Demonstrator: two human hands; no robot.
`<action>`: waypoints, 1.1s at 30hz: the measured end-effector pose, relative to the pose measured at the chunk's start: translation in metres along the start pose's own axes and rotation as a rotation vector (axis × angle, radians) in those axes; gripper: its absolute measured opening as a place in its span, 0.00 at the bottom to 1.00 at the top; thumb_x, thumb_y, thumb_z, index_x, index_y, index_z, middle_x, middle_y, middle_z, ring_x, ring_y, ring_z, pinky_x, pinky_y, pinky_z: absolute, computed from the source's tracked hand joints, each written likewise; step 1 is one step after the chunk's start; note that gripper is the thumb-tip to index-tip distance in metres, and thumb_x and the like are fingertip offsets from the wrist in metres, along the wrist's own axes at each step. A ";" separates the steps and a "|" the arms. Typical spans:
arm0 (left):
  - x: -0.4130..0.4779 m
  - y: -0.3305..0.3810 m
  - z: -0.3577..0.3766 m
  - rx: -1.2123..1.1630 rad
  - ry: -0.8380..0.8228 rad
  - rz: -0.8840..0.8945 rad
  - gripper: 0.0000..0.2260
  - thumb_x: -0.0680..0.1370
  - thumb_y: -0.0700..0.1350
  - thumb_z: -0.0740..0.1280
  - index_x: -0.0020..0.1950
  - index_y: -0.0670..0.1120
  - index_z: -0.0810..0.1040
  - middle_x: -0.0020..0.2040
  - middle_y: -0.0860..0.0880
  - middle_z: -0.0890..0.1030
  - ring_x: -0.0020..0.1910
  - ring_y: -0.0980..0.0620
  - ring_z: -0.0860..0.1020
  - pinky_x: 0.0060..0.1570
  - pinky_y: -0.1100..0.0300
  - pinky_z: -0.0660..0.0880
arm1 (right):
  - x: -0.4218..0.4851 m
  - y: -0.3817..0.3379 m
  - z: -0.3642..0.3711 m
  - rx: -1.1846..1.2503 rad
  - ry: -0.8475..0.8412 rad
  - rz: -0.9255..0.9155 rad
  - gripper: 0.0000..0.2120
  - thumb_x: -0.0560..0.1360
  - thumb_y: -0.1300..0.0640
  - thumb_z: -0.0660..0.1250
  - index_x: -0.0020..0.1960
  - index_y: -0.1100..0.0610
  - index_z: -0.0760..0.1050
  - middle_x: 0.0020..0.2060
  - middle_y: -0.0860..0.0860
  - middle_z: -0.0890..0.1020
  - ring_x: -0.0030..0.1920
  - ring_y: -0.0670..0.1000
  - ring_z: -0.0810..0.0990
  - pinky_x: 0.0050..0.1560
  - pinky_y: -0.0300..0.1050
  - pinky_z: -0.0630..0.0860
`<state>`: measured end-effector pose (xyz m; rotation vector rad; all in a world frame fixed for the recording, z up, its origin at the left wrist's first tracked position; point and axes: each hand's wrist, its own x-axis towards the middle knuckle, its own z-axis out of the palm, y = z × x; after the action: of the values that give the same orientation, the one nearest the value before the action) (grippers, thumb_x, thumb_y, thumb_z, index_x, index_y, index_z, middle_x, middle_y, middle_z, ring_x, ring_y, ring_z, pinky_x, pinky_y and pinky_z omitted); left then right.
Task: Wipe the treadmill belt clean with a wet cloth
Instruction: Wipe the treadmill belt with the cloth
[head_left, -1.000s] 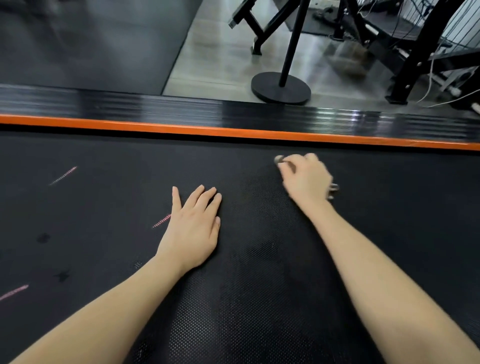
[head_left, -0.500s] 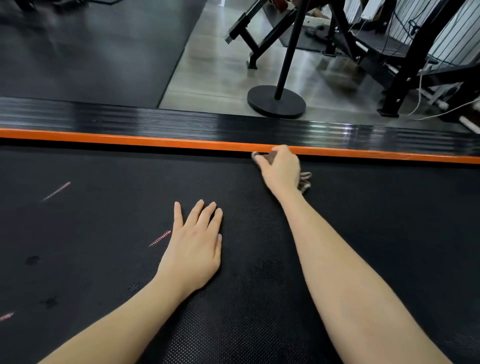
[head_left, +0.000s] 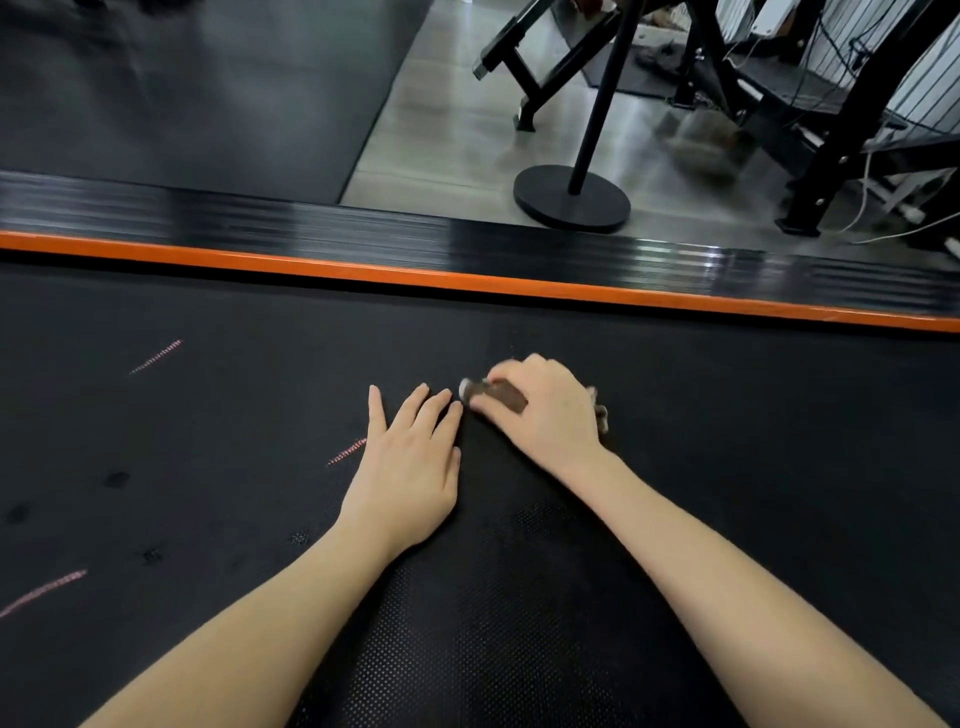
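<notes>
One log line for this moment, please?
right hand: grips cloth on belt | left hand: flat on belt | pink streaks: left of hands

Matt dimpled belt (head_left: 519, 623); glossy ribbed side rail (head_left: 363, 234).

Belt (head_left: 753, 467) is lying open left and right of both hands. Left hand (head_left: 410, 467) is resting flat, fingertips almost touching the right hand (head_left: 545, 415) gripping the cloth (head_left: 500, 396), closing the gap between them. Orange strip (head_left: 467, 283) and ridged side rail (head_left: 337, 228) are bounding the far edge, with a stand base (head_left: 571, 200) sitting beyond.
</notes>
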<state>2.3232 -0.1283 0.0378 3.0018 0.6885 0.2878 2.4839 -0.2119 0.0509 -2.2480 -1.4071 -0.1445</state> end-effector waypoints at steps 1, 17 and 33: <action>0.000 0.000 0.001 -0.002 0.000 -0.002 0.24 0.76 0.50 0.51 0.64 0.42 0.76 0.63 0.44 0.77 0.65 0.42 0.73 0.64 0.32 0.61 | -0.020 -0.002 -0.004 0.004 -0.003 -0.041 0.18 0.73 0.37 0.63 0.51 0.49 0.79 0.41 0.48 0.76 0.43 0.49 0.74 0.40 0.42 0.67; 0.002 0.001 -0.005 -0.011 -0.059 0.012 0.22 0.81 0.46 0.54 0.74 0.41 0.61 0.74 0.44 0.63 0.75 0.44 0.56 0.71 0.36 0.45 | -0.139 -0.054 -0.034 -0.056 0.050 0.121 0.14 0.73 0.41 0.62 0.47 0.48 0.80 0.37 0.49 0.73 0.37 0.52 0.75 0.33 0.43 0.69; -0.076 -0.008 -0.048 -0.247 0.206 -0.127 0.15 0.78 0.44 0.61 0.62 0.41 0.77 0.61 0.42 0.78 0.63 0.40 0.72 0.71 0.38 0.53 | -0.190 -0.044 -0.060 -0.147 0.044 0.390 0.14 0.77 0.42 0.61 0.53 0.49 0.78 0.43 0.52 0.76 0.46 0.55 0.76 0.41 0.47 0.71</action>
<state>2.2436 -0.1537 0.0711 2.7059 0.7902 0.6314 2.3670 -0.3793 0.0552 -2.5746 -0.9377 -0.1695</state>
